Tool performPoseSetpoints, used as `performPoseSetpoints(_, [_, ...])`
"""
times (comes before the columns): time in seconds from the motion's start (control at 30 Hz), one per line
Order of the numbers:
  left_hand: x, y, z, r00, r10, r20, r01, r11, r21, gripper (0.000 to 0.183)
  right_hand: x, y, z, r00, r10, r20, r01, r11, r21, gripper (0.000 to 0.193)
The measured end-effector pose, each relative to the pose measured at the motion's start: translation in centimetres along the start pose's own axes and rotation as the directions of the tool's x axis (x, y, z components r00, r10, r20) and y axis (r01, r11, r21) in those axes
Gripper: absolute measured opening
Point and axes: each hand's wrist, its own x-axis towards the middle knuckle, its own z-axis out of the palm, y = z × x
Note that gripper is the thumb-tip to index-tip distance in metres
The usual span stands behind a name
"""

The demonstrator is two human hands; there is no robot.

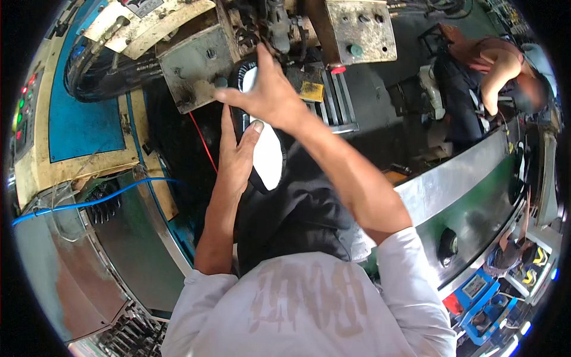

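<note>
A black shoe upper [270,157] with a white underside faces up in front of the machine. My left hand [236,152] grips its left side, the thumb pressed on the white face and the fingers along the black edge. Over the far half of the shoe, my right hand [270,98] has its thumb stretched left and a finger pointing away, toward the machine. Whether that palm touches the shoe I cannot tell. The machine's worn metal box [199,68] with a knob stands just left of my right thumb.
Another machine box [360,33] with a green button is at the far right, near a yellow block [311,91]. A conveyor [476,196] runs along my right, carrying a dark shoe part [448,247]. A blue hose [95,199] crosses at left. A co-worker [476,83] sits far right.
</note>
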Motion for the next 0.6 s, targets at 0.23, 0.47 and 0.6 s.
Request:
performPoseSetpoints(0.23, [-6.7, -1.6, -1.9, 0.995, -0.080, 0.057, 0.078, 0.996, 0.050, 0.074, -8.0, 2.1, 0.9, 0.979, 0.199, 0.047, -0.204, 0.937, 0.284, 0.097])
performPoseSetpoints(0.47, [-9.9, -1.4, -3.5, 0.989, -0.147, -0.017, 0.147, 0.989, 0.013, 0.085, -13.9, -0.1, 3.9, 0.975, 0.097, 0.198, -0.188, 0.833, 0.521, 0.124])
performPoseSetpoints(0.6, [-13.5, -1.8, -7.0, 0.999, 0.019, 0.043, -0.021, 0.999, 0.045, 0.095, -15.3, -3.0, 6.0, 0.948, 0.200, 0.249, -0.319, 0.636, 0.703, 0.116])
